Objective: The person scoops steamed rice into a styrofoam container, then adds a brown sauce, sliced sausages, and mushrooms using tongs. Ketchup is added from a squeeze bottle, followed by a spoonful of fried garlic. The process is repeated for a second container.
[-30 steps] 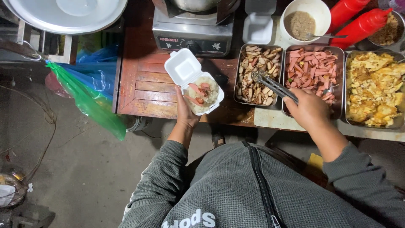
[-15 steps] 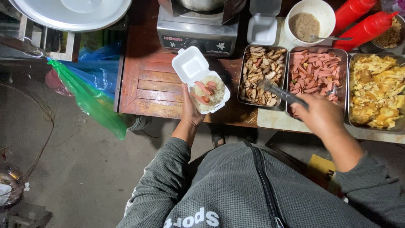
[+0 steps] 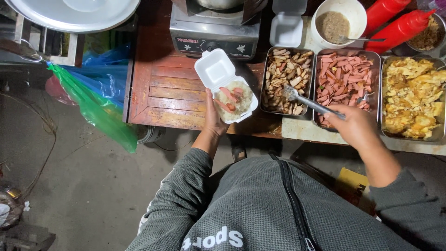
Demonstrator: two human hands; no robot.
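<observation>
The left hand [image 3: 214, 116] cups a white foam box [image 3: 227, 88] from underneath, fingers wrapped under its base, holding it level with the hinged lid tipped back and away — so the rice and pink sausage slices inside stay put and the open mouth faces the trays. The right hand [image 3: 355, 124] is closed round the handle of metal tongs [image 3: 306, 100], whose tip reaches left into the tray of brown meat pieces [image 3: 285, 79]; I cannot tell whether the tongs have anything pinched.

The box hovers just beside that tray, over the front edge of the wooden tabletop [image 3: 172, 88], which keeps the carry from tray to box short. Rightward, touching side by side, lie the tray of sliced sausage [image 3: 346, 76] and the tray of fried egg [image 3: 411, 97]. Behind them stand a white bowl [image 3: 341, 21] with a spoon, two red squeeze bottles [image 3: 395, 25] and a spare foam box [image 3: 287, 25] — a crowded back row. Bare slats left of the box, below the stove [image 3: 213, 37], give the only open room; green and blue plastic bags [image 3: 95, 97] hang off that side.
</observation>
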